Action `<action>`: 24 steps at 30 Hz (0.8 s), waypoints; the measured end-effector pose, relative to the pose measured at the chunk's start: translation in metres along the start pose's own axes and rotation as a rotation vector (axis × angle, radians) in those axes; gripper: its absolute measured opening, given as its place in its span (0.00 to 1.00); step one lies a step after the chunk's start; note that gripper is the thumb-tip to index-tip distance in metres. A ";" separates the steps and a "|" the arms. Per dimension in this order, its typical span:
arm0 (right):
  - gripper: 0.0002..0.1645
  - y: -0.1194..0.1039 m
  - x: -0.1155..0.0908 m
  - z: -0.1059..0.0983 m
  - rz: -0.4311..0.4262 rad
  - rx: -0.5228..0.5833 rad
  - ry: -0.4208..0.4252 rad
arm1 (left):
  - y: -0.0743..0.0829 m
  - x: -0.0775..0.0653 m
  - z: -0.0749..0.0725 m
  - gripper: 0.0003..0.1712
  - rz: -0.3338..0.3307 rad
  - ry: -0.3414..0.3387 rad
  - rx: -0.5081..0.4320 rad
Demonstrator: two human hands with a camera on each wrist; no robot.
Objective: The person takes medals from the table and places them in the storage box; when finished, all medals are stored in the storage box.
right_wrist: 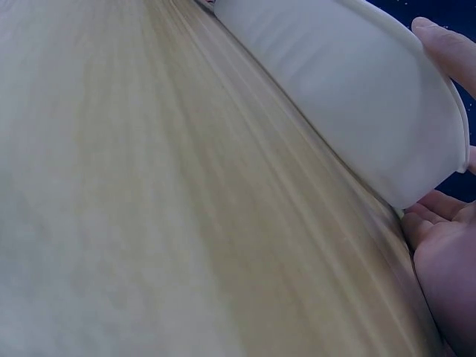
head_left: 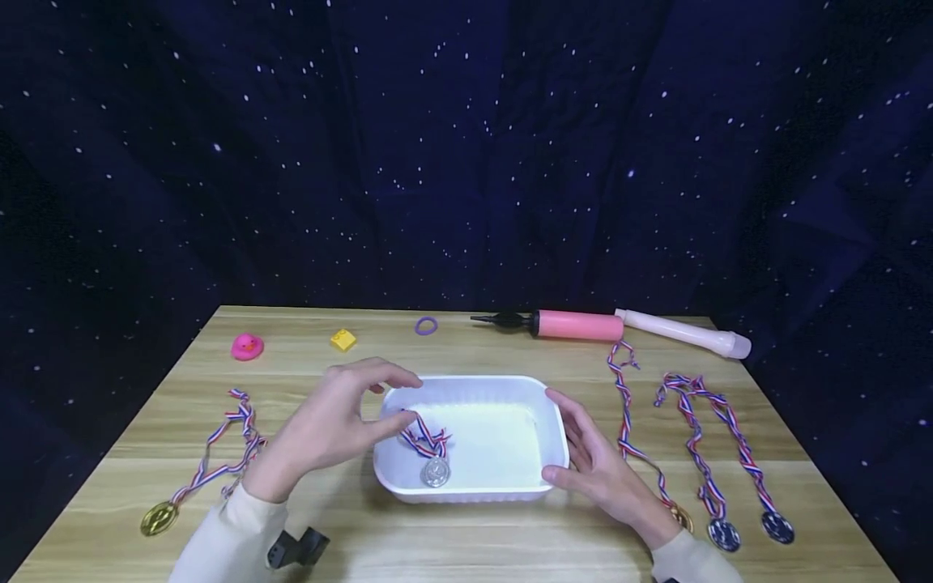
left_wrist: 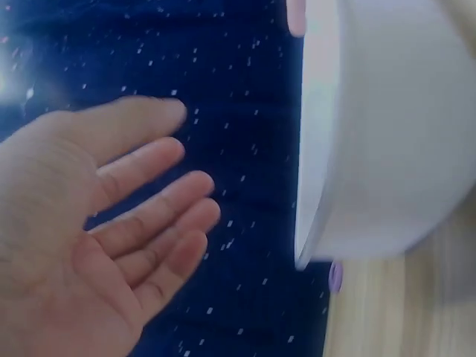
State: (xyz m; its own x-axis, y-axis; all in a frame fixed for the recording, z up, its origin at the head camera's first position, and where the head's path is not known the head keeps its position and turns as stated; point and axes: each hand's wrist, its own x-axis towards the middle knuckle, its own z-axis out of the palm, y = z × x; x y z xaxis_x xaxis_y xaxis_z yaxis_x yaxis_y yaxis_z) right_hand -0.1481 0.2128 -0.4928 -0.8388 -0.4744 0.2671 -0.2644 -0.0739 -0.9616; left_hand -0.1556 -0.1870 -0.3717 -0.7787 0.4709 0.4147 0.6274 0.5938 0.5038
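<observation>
Cream sleeves [head_left: 236,534] showed at the near side of a wood-grain table [head_left: 466,546]. Close by lay a gold medal [head_left: 159,519] at left and, at right, another gold medal [head_left: 683,520], partly behind the right wrist, beside two dark-silver medals [head_left: 724,535]; all had red, white and blue ribbons. Between the hands sat a white plastic tub [head_left: 466,495], its long axis running left to right. The right hand [head_left: 605,470] gripped its right end, thumb at the rim's near corner, fingers round the outside. The left hand [head_left: 331,421], fingers spread apart and holding nothing, was the nearer one to a silver medal [head_left: 436,472] inside; this lay in the tub's left part, right of and nearer than the left thumb, which partly hid its ribbon. Farther back, left to right, were a pink rubber duck [head_left: 247,347], yellow toy brick [head_left: 342,339], purple ring [head_left: 425,333], pink hand pump [head_left: 579,325] and pale-pink stick [head_left: 678,330], before a starry navy curtain [head_left: 466,162].
</observation>
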 end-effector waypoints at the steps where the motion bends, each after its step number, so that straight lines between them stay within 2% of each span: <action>1: 0.60 0.000 0.000 0.000 0.000 0.003 0.000 | -0.001 -0.002 -0.006 0.22 0.004 0.012 0.000; 6: 0.60 0.000 -0.001 0.001 0.001 0.006 0.001 | -0.009 -0.017 -0.030 0.29 -0.011 0.062 0.035; 11: 0.60 0.000 -0.001 0.001 0.005 -0.006 0.007 | -0.018 -0.041 -0.046 0.33 -0.043 0.100 0.041; 19: 0.59 -0.002 -0.001 -0.002 -0.003 -0.001 0.000 | -0.037 -0.096 -0.045 0.35 -0.119 0.158 -0.135; 24: 0.59 -0.002 0.000 -0.001 -0.003 0.002 -0.009 | -0.055 -0.123 -0.045 0.38 -0.165 0.170 -0.181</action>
State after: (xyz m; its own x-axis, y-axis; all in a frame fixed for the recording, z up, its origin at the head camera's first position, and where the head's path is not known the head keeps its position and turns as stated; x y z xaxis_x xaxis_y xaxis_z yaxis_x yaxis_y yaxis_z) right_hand -0.1481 0.2134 -0.4906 -0.8338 -0.4816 0.2699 -0.2663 -0.0774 -0.9608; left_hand -0.0934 -0.3068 -0.4167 -0.8673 0.2520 0.4293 0.4954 0.5205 0.6955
